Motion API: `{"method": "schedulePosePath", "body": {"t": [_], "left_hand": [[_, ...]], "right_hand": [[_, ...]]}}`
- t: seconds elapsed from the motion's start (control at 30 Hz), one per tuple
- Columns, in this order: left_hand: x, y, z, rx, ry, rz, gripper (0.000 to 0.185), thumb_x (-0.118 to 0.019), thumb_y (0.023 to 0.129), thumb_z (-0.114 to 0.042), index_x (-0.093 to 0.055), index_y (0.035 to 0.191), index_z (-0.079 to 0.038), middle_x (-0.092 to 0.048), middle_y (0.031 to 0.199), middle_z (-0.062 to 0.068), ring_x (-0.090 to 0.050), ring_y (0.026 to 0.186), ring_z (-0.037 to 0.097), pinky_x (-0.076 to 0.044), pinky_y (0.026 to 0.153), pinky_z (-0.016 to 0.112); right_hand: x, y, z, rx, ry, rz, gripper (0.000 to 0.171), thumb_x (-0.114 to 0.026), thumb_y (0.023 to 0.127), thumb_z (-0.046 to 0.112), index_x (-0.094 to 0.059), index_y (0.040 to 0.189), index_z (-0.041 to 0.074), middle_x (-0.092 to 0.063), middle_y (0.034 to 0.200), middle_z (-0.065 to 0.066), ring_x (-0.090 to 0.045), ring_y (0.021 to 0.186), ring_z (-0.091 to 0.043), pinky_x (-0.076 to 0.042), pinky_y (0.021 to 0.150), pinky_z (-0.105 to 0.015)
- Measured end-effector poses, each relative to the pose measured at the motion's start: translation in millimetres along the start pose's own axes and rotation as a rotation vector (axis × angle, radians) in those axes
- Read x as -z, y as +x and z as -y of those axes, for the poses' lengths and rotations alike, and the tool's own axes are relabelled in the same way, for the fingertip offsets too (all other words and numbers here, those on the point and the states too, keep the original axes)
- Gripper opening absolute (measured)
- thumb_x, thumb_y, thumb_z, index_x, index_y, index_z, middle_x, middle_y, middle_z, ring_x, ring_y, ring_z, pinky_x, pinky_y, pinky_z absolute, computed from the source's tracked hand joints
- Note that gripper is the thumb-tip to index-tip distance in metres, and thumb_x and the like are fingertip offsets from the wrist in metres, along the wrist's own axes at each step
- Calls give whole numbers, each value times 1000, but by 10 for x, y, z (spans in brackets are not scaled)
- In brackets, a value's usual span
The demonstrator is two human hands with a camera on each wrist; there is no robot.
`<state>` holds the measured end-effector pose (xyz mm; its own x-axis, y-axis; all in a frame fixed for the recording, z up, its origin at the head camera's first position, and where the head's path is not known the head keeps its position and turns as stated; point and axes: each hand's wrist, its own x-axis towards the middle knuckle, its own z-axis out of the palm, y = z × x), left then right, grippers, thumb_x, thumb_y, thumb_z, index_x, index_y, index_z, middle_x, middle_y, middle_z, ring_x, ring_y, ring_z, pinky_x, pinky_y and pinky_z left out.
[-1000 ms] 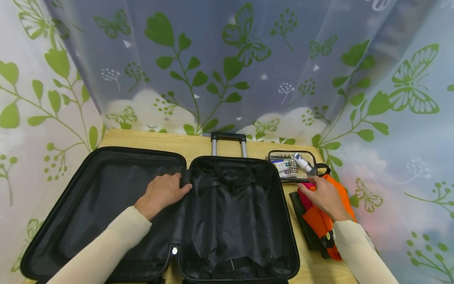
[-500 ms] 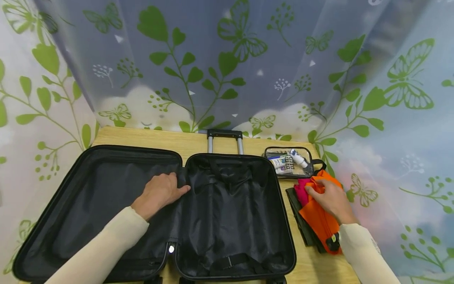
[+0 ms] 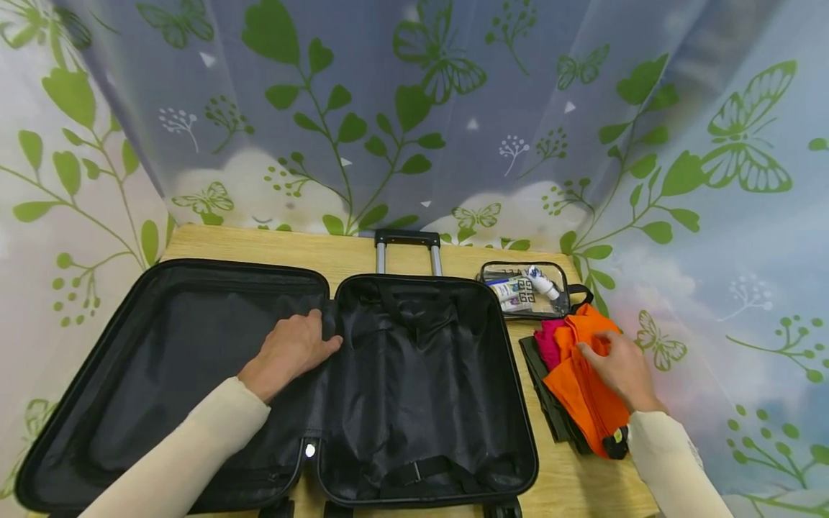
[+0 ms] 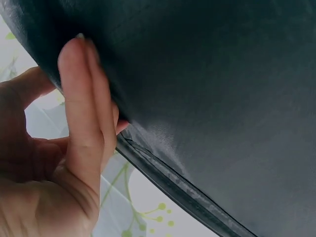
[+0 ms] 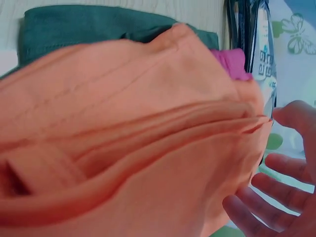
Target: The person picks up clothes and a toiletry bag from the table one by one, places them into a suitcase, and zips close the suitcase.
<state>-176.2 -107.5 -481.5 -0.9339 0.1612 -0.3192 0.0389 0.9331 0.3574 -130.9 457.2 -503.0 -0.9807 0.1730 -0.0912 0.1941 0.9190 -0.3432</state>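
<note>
An open black suitcase (image 3: 427, 374) lies with its two halves side by side. My left hand (image 3: 288, 352) rests at the inner edge between the halves, its thumb toward the right half. In the left wrist view the fingers (image 4: 81, 108) lie extended along the dark lining (image 4: 222, 98). Beside the suitcase is a stack of folded clothing: an orange garment (image 3: 579, 381) on top, a pink one (image 3: 549, 344) and a dark green one (image 3: 550, 403) beneath. My right hand (image 3: 624, 367) is at the orange garment's right side, fingers loosely spread, thumb tip right at its edge in the right wrist view.
A clear pouch (image 3: 553, 272) with tubes and a white bottle (image 3: 542, 282) inside lies behind the clothing. The suitcase's pull handle (image 3: 406, 237) is extended at the back. Patterned curtains (image 3: 414, 129) surround the wooden tabletop (image 3: 259, 244).
My right hand has moved from beside the pouch to the right side of the orange garment, leaving more of the garment's upper part visible. The left hand stays at the suitcase; the head view shifts slightly.
</note>
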Motion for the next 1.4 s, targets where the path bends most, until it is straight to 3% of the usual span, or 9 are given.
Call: {"method": "schedulePosePath", "body": {"t": [0.27,0.57,0.73,1.17,1.27,1.4], "left_hand": [[-298,319,254,2,-18,-2,77,-69,102,-53,-53,148,7,-71,125,34,-73,90,42,-59,69,48],[-444,438,356,-16,-23,-14,74,-67,103,-50,-52,144,9,-71,115,33,-68,71,33,-53,57,41],[-403,406,316,-9,-35,4,76,-66,104,-51,-50,146,10,-72,110,32,-66,60,27,-53,54,41],[-71,103,56,24,-52,47,74,-65,106,-44,-47,152,10,-69,125,36,-69,65,27,-57,63,41],[-100,132,91,24,-56,39,76,-66,105,-46,-47,153,10,-70,125,35,-68,67,28,-56,63,42],[-259,284,227,13,-56,25,79,-66,104,-51,-47,153,8,-70,125,35,-68,67,29,-56,62,43]], "right_hand": [[-39,-23,-170,-24,-26,-40,62,-63,109,44,-61,141,-10,-58,141,-40,-57,123,-59,-47,100,-74],[-43,-47,-282,-77,-12,-51,67,-61,110,44,-56,144,-13,-50,145,-43,-49,129,-62,-41,109,-77],[-34,-62,-339,-119,2,-39,70,-59,111,46,-51,148,-13,-49,147,-43,-49,131,-61,-42,108,-76],[-59,-80,-443,-202,13,-1,81,-53,111,51,-40,157,-14,-46,153,-43,-52,131,-61,-45,108,-73],[-70,-77,-449,-226,14,17,84,-51,111,55,-37,159,-13,-45,155,-43,-53,130,-61,-45,108,-73],[-68,-75,-458,-260,22,60,89,-46,111,59,-30,164,-11,-41,158,-43,-52,132,-63,-44,109,-73]]}}
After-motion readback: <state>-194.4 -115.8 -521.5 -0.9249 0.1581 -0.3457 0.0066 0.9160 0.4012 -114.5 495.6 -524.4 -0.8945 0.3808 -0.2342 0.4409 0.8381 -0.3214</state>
